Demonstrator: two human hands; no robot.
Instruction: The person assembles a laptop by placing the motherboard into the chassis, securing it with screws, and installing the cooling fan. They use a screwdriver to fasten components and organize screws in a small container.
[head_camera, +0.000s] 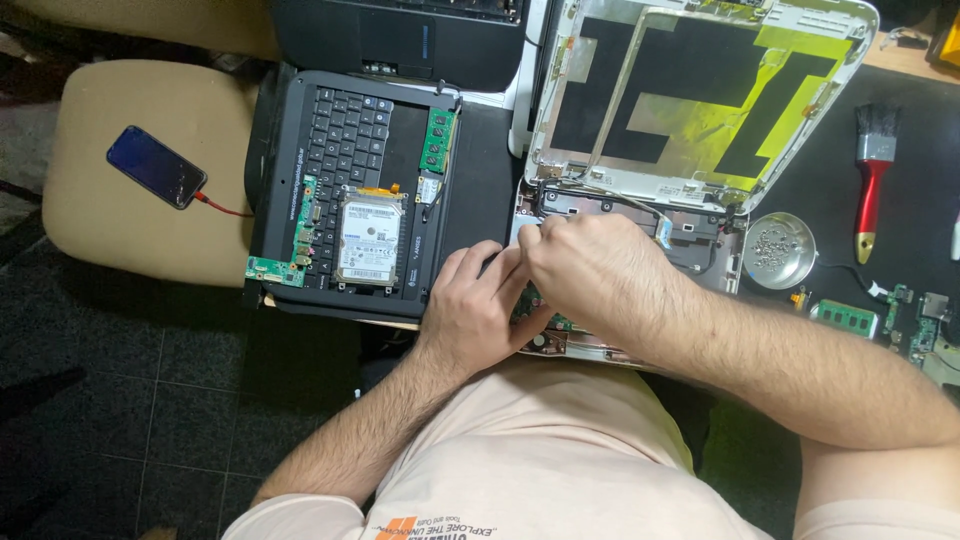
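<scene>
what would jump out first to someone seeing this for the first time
Both hands, the left hand and right hand, meet at centre over the opened laptop base. Above it, the stripped lid shows yellow foil crossed by black strips. To the left, a hard drive lies on a black keyboard; a red-handled brush lies at far right.

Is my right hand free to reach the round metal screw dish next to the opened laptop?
Probably yes: the right hand is on the laptop's base, and the round metal dish sits uncovered just beyond it.
</scene>
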